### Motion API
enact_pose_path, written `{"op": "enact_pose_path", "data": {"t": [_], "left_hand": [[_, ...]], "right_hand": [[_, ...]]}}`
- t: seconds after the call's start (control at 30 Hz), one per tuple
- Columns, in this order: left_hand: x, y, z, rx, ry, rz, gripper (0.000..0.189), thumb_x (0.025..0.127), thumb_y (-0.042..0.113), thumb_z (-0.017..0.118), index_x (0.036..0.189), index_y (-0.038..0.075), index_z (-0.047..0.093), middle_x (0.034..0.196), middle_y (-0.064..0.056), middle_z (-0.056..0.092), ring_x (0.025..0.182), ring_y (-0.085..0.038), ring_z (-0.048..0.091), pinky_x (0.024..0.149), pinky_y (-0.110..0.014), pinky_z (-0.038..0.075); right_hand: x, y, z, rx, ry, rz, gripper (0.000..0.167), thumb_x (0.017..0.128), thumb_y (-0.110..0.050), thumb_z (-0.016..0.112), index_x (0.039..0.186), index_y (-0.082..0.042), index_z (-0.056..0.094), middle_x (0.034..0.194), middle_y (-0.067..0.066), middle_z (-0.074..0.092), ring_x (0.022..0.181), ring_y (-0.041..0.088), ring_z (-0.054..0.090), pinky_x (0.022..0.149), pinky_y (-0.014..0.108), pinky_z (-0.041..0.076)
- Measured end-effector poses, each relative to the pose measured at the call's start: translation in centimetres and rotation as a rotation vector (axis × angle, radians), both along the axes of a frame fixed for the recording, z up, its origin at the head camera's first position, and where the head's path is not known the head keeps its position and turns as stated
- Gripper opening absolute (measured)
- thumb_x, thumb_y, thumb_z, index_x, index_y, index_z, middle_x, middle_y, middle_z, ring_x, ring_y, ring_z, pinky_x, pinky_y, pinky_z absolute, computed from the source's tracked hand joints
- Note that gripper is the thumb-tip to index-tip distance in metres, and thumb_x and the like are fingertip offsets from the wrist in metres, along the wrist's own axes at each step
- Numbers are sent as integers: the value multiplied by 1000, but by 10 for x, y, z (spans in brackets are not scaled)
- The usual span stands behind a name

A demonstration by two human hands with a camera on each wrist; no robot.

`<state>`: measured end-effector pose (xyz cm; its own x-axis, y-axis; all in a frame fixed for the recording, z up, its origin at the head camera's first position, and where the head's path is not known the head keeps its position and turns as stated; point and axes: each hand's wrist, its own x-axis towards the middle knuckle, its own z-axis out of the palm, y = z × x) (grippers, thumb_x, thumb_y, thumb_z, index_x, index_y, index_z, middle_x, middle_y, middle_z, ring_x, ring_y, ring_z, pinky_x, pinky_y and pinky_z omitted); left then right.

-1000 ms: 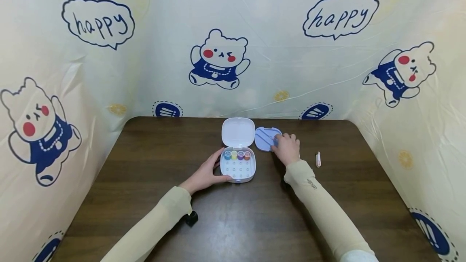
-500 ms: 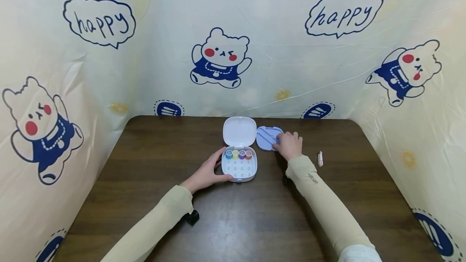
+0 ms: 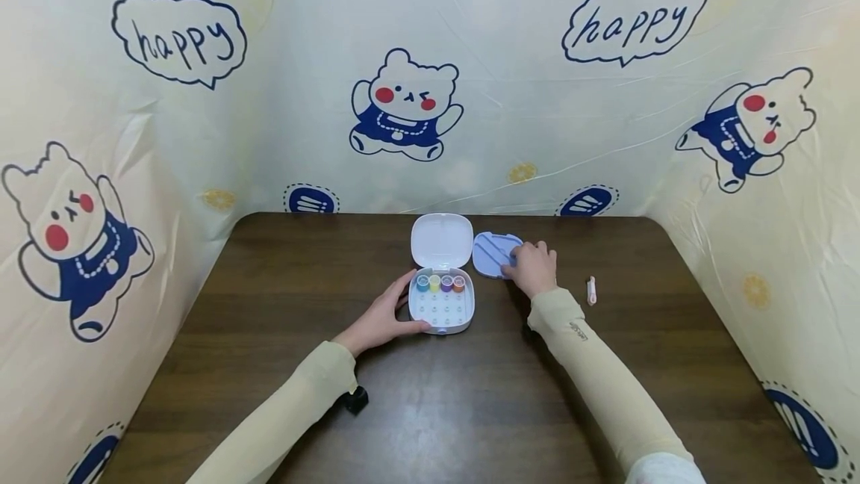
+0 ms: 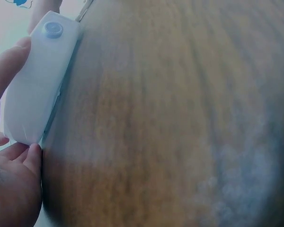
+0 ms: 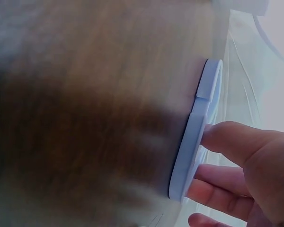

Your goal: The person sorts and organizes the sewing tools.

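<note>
A small white case point(image 3: 440, 316) stands on the table with its lid raised at the back. My left hand point(image 3: 381, 322) grips its left side, thumb at the front and fingers round the side. In the left wrist view the case's front wall point(image 4: 40, 80) shows a round catch. Along the case's back row sit several small coloured cups point(image 3: 440, 284): blue, yellow, purple and orange. Rows of little pegs lie in front of them. To the right is a flat blue tray point(image 3: 489, 256) with slanted grooves. My right hand point(image 3: 534, 270) holds its right edge between thumb and fingers.
A small white and pinkish stick-like item point(image 3: 591, 290) lies right of my right hand. The dark wooden table point(image 3: 282, 290) ends at a printed cloth backdrop point(image 3: 403, 13) behind and at both sides.
The view shifts slightly. Both hands, the case and the tray stay in nearly the same places, and the right hand shifts only very little at the tray.
</note>
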<state>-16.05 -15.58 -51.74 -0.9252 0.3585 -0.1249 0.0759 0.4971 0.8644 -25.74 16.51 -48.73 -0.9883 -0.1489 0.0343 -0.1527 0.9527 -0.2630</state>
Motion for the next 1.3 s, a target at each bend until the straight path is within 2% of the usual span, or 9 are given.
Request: {"op": "enact_pose_path", "data": {"t": [0.2,0.57,0.83,1.07,1.3], "left_hand": [[-1,0,-1,7,5,4,112,84,39,89,168,21,17,171,-7,23,152,-27,36,122,-44,35],[2,-1,1,18,-2,5,112,85,39,89,168,20,16,171,-7,23,152,-27,37,122,-44,35],[2,0,1,24,7,2,113,85,37,89,168,17,16,171,-8,23,152,-28,37,122,-45,34],[1,1,1,11,0,4,112,84,39,89,168,20,16,171,-6,22,152,-26,37,122,-42,34],[0,0,2,36,24,-9,112,85,36,89,168,14,17,171,-11,23,152,-28,37,123,-43,34]], "right_hand": [[5,0,0,-2,2,14,40,92,-30,80,116,1,76,114,20,71,108,39,54,89,53,41],[19,5,0,-1,59,36,39,91,-31,80,112,1,76,107,19,70,105,39,55,86,53,42],[31,5,4,-12,61,28,40,92,-32,80,114,1,75,111,18,70,108,39,55,89,54,41],[38,9,6,-29,84,38,41,92,-32,80,115,2,75,113,19,70,110,40,55,89,55,41],[48,12,6,-41,120,41,40,89,-32,80,113,1,76,109,18,70,109,40,55,89,56,42]]}}
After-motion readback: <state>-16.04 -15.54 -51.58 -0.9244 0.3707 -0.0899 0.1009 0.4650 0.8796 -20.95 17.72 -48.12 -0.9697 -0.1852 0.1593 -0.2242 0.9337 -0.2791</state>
